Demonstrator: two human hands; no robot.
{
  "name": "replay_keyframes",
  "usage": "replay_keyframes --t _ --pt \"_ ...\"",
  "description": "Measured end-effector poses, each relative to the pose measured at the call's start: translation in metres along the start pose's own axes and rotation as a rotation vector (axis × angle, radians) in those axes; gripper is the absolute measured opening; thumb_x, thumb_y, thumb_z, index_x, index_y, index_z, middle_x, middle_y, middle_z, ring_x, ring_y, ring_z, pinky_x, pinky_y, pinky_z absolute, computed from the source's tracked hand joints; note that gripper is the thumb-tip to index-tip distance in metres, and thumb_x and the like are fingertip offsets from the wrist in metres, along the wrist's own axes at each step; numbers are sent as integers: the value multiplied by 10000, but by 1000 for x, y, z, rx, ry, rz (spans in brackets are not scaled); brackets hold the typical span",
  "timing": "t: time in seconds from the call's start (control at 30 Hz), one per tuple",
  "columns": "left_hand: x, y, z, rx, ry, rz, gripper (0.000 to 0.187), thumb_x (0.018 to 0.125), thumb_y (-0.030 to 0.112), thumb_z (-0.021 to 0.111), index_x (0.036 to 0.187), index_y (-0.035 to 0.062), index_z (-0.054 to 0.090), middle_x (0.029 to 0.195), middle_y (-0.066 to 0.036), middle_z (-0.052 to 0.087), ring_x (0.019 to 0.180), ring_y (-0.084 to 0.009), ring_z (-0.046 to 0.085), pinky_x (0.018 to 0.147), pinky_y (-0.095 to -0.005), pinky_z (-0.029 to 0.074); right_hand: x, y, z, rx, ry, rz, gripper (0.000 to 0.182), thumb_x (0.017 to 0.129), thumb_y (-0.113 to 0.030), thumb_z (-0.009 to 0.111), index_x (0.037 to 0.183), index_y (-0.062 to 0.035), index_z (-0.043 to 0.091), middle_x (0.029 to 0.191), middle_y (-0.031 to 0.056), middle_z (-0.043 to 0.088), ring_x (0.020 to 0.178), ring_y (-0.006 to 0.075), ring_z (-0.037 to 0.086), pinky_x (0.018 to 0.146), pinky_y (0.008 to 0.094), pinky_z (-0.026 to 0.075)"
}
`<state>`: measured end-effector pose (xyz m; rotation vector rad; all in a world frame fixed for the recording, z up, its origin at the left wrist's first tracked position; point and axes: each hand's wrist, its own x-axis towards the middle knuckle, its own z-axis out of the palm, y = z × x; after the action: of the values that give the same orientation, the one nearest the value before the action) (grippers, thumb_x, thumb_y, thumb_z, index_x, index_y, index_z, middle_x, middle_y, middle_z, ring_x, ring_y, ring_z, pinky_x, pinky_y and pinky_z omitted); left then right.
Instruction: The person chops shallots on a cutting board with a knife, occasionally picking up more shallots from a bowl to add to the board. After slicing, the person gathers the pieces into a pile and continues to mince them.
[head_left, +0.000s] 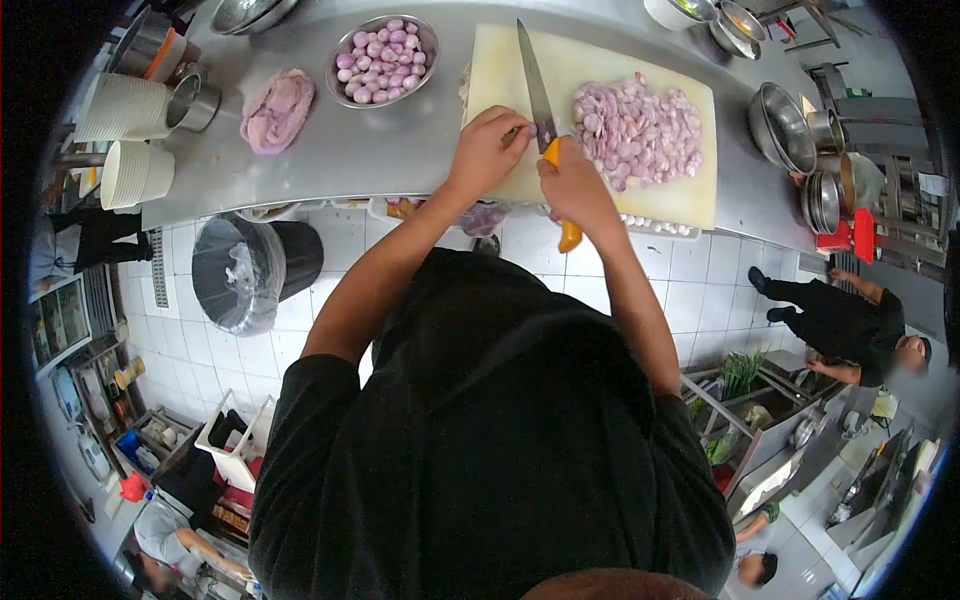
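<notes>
My right hand grips the yellow handle of a kitchen knife, its long blade pointing away over the white cutting board. Beside the blade's heel, my left hand has its fingers curled down near the board. What those fingers hold, if anything, is hidden. On the board's right half lies a broad heap of sliced shallots. Whole peeled shallots fill a steel bowl to the left of the board.
A crumpled pink cloth lies on the steel counter. White containers stack at the left; steel bowls stand at the right. A lined bin sits on the floor below. Other people are farther off.
</notes>
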<state>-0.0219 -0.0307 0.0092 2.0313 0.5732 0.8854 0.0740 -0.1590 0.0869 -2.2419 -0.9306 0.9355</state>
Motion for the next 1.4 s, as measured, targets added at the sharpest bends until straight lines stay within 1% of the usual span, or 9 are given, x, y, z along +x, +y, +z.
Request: replay_keyframes --t 0.17,0.3,0.43,0.57,0.73,0.87,1.13,1.27,1.4 --pt "1 2 -2 41 23 39 112 869 81 702 962 19 718 940 -111 697 779 -274 695 699 -340 558 -21 -34 -10 4 -30 47 261 938 -137 496 1068 71 405 734 293 650 542 379 667 538 472 544" --pt "1 5 -4 23 3 -9 113 863 81 706 956 18 715 953 -115 702 783 -279 696 700 -345 556 8 1 11 -86 25 -50 278 937 -133 502 1090 76 401 748 295 651 589 384 680 582 488 545" --pt "0 1 -2 54 13 35 120 858 78 707 958 12 714 963 -118 704 798 -286 694 712 -342 556 -23 -41 -26 11 -85 106 250 961 -159 525 1071 39 419 761 256 633 491 326 648 454 422 520" --pt "1 4 -3 40 -1 14 113 859 70 702 953 7 712 955 -122 701 821 -299 690 723 -351 555 16 2 26 -136 85 -89 311 946 -154 508 1100 98 411 764 270 664 544 352 678 516 441 557" --pt "0 0 -2 34 3 40 112 868 66 690 957 2 713 955 -124 697 826 -299 688 721 -355 556 -16 -38 -23 11 -67 72 249 958 -155 517 1044 59 423 732 246 624 477 329 639 459 433 522" --pt "0 0 -2 3 0 -3 109 869 68 694 958 7 715 953 -118 696 815 -296 687 719 -349 555 15 12 29 -118 114 -89 268 962 -163 523 1068 62 424 735 243 627 476 313 636 452 431 519" --pt "0 -3 -2 56 23 71 108 871 65 690 963 15 718 952 -114 701 821 -283 700 719 -347 557 -22 -47 -26 10 -112 100 298 946 -145 508 1098 96 419 788 313 648 522 372 663 501 455 543" --pt "-1 0 -1 5 9 -9 109 864 61 698 959 11 715 948 -117 700 827 -295 697 725 -354 555 14 1 28 -73 56 -40 272 954 -149 510 1101 56 406 746 264 631 476 317 643 443 431 516" --pt "0 3 -3 -1 -10 -48 111 860 57 703 955 1 714 947 -122 702 819 -307 693 723 -361 556 -2 -21 -5 13 -23 24 274 954 -144 510 1097 66 408 742 266 627 471 322 639 441 437 514"
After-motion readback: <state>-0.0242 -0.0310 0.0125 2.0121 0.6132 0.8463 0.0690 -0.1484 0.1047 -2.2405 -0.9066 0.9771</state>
